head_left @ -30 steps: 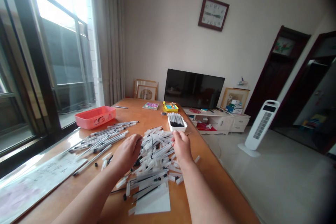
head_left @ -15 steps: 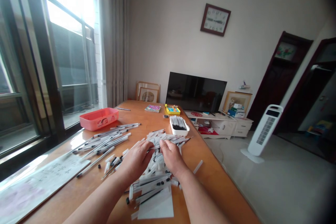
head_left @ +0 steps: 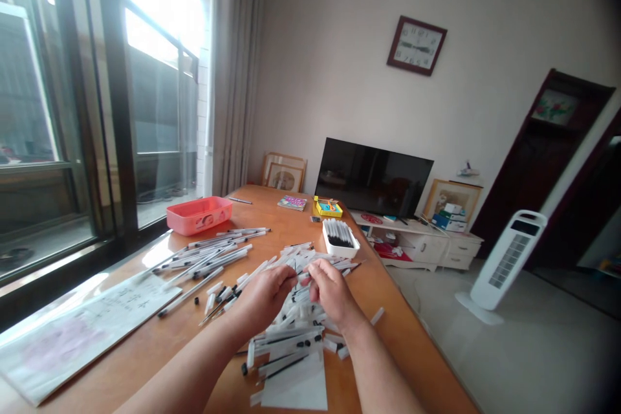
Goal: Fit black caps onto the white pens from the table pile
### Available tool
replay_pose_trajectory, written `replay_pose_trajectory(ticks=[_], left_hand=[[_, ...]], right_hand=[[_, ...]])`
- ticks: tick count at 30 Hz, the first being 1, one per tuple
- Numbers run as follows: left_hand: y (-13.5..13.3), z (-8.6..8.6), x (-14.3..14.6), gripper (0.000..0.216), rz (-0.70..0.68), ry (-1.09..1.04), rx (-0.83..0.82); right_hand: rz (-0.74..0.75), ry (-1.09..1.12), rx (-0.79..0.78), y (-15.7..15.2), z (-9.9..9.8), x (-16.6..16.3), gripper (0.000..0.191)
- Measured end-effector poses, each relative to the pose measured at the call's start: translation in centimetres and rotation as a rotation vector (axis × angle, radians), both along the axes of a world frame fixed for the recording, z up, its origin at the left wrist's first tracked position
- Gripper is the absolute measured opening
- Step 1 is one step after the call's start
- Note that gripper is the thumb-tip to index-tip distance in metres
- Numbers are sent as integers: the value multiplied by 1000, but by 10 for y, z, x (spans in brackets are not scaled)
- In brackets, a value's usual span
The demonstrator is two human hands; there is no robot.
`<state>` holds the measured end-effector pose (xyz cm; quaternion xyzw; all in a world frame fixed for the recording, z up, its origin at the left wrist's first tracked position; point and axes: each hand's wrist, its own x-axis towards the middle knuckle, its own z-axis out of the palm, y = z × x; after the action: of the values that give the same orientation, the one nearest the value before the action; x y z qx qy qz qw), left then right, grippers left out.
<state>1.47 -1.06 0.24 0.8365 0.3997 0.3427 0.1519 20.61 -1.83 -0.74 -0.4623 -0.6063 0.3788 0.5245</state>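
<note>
My left hand (head_left: 266, 297) and my right hand (head_left: 328, 291) meet over a heap of clear pen barrels, refills and caps (head_left: 291, 330) on the wooden table (head_left: 388, 362). Both hands are closed in a pinch on a thin pen part (head_left: 301, 273) held between them; I cannot make out exactly which piece it is. A row of assembled pens (head_left: 208, 255) lies to the left of the hands. A white tray of pen parts (head_left: 340, 237) stands just beyond the heap.
A red plastic tray (head_left: 198, 215) sits at the far left of the table, a printed sheet (head_left: 72, 330) at the near left, a white paper (head_left: 295, 385) under the heap. Books and a yellow box (head_left: 328, 208) lie at the far end. A TV and a tower fan (head_left: 504, 265) stand beyond.
My hands left the heap, came together and lifted a pen part between them. The camera view turned slightly left and up.
</note>
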Motion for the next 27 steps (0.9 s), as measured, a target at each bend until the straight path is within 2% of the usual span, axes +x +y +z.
replay_pose_trajectory(ticks=[4,9,13,16,20,24,27], left_hand=[[-1,-1,1,29,8,26,17],[-1,0,1,27,15,42,21],[-1,2,1,28,13,50,13],[0,1,1,29,19,47,22],[2,-3,1,29,-3,32,37],[2,-4,0,28,-11,20,25],[1,-3,-1,27,-1,28,23]], right_hand=[[-82,-110,35,5,-4,2,49],[-49,-197,107,0,2,5,48],[13,-152,23,-3,3,5,43],[-12,-119,-48,-1,-1,4,46],[-31,-175,-22,1,-4,6,52],[60,-136,-47,0,-1,7,43],[36,-56,-113,3,-4,7,40]])
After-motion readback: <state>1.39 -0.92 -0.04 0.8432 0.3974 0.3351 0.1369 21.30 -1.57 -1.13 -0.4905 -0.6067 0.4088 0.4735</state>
